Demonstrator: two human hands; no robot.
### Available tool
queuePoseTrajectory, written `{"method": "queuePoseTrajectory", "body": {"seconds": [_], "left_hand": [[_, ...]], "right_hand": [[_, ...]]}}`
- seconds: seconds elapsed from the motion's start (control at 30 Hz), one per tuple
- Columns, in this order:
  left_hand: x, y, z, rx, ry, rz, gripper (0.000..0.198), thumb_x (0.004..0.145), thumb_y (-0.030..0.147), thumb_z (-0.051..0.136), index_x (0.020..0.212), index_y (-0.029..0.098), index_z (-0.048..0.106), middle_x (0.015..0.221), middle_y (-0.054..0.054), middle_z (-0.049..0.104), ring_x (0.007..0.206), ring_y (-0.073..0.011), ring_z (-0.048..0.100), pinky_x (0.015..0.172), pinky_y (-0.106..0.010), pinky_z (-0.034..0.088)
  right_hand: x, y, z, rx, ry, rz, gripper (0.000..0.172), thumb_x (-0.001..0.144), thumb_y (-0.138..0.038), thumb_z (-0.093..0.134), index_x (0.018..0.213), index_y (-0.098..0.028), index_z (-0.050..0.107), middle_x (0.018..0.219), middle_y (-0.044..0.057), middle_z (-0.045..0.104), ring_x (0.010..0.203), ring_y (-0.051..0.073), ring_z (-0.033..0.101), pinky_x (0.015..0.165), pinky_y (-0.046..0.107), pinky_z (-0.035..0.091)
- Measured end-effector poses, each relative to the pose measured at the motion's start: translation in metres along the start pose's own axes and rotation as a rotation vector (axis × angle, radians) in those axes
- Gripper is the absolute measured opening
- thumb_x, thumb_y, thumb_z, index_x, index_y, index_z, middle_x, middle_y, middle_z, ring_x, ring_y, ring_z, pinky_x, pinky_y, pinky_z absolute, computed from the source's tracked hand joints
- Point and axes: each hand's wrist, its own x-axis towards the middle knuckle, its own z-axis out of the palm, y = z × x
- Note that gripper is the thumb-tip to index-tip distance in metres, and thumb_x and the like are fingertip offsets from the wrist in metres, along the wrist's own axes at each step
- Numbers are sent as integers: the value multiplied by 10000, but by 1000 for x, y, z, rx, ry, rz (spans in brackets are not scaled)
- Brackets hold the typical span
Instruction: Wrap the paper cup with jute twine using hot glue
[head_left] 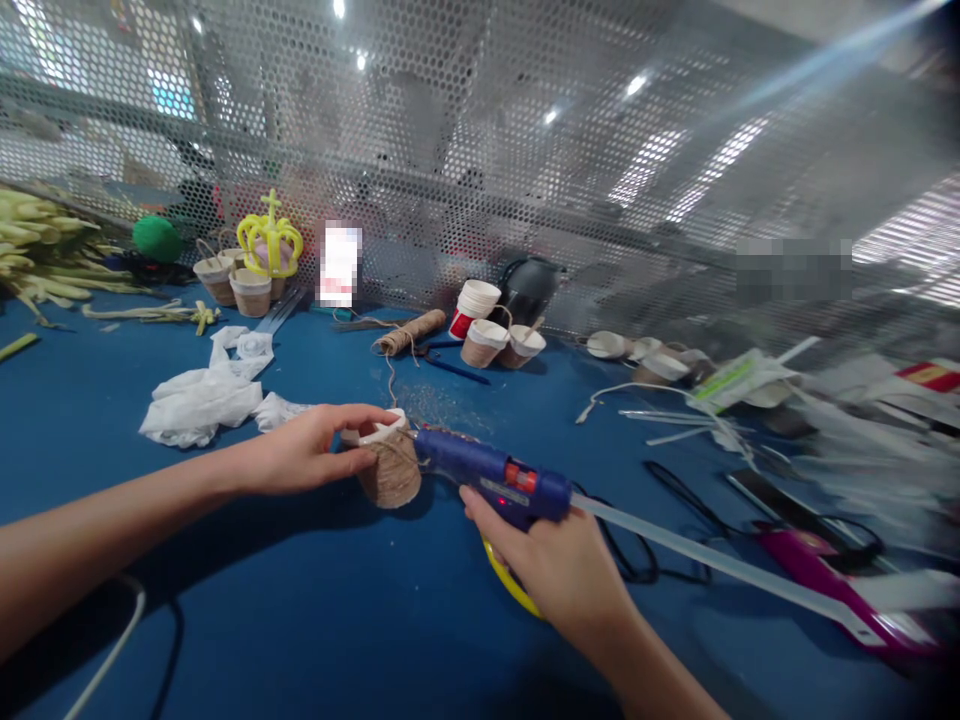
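A small twine-wrapped cup with a white lining is tilted on the blue table, and my left hand grips it by the rim, fingers inside and thumb outside. My right hand is wrapped around a blue hot glue gun with a red light lit and a long glue stick out of its back. The nozzle points left and meets the cup near its upper edge; whether it touches cannot be made out. Twine runs from the cup back to a roll of twine.
Finished-looking small cups stand at the back, others beside a yellow crown. Crumpled white cloth lies left. Clear sticks, black cables and a magenta tool crowd the right. A perforated metal screen rises behind.
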Motion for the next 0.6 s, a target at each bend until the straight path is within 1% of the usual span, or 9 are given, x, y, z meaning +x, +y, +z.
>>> {"method": "queuePoseTrajectory", "body": {"seconds": [0.1,0.13,0.27,0.37,0.4,0.43,0.47,0.53,0.6], "left_hand": [[0,0,0,-2,8,0,397,814,230,472,1199,139,453,1130,-87,581,1005,-189,534,876,-321,405],[0,0,0,-5,8,0,395,814,232,474,1196,137,455,1132,-87,580,1007,-189,533,878,-320,405],[0,1,0,-10,1,-14,399,808,230,478,1195,137,456,1140,-83,577,1013,-193,531,883,-320,404],[0,1,1,-25,-4,-20,399,805,232,479,1192,135,457,1143,-82,578,1016,-194,531,881,-316,408],[0,1,1,-33,-5,-20,399,804,233,479,1190,134,458,1142,-82,580,1014,-194,533,877,-314,412],[0,1,1,-39,-5,-20,398,803,233,481,1188,134,459,1143,-83,581,1012,-195,535,875,-313,414],[0,0,1,-42,-5,-18,396,801,231,483,1184,135,462,1145,-83,580,1013,-195,535,875,-313,414],[0,0,1,-37,-3,-14,387,798,225,486,1175,137,471,1153,-85,576,1022,-195,532,885,-315,407],[0,0,1,-26,0,-7,374,799,223,484,1163,135,480,1155,-88,575,1022,-193,532,888,-315,403]], "right_hand": [[6,2,-4,-191,11,-214,446,668,43,405,912,-193,695,584,43,688,489,219,624,478,301,465],[7,3,-4,-217,21,-227,435,662,46,414,899,-182,699,571,44,683,479,217,621,466,294,462],[8,6,-1,-220,30,-202,410,634,44,456,885,-165,704,507,39,657,435,204,598,446,279,448],[8,8,3,-143,-38,-137,426,640,29,452,920,-179,697,500,41,651,464,210,604,457,281,448],[9,7,3,-76,-69,-86,421,649,18,446,924,-182,695,520,46,658,489,215,611,469,288,453],[11,6,2,37,-98,0,396,663,-4,448,913,-183,696,554,52,668,507,214,613,488,296,460],[13,5,0,174,-124,111,343,685,-39,457,879,-184,700,576,51,671,503,204,608,503,301,467],[19,1,-5,431,-153,354,224,761,-163,467,742,-175,690,528,35,641,434,162,569,494,285,472],[25,-1,-11,662,-178,580,283,801,-303,468,600,-169,615,428,2,562,359,124,512,444,251,458]]}}
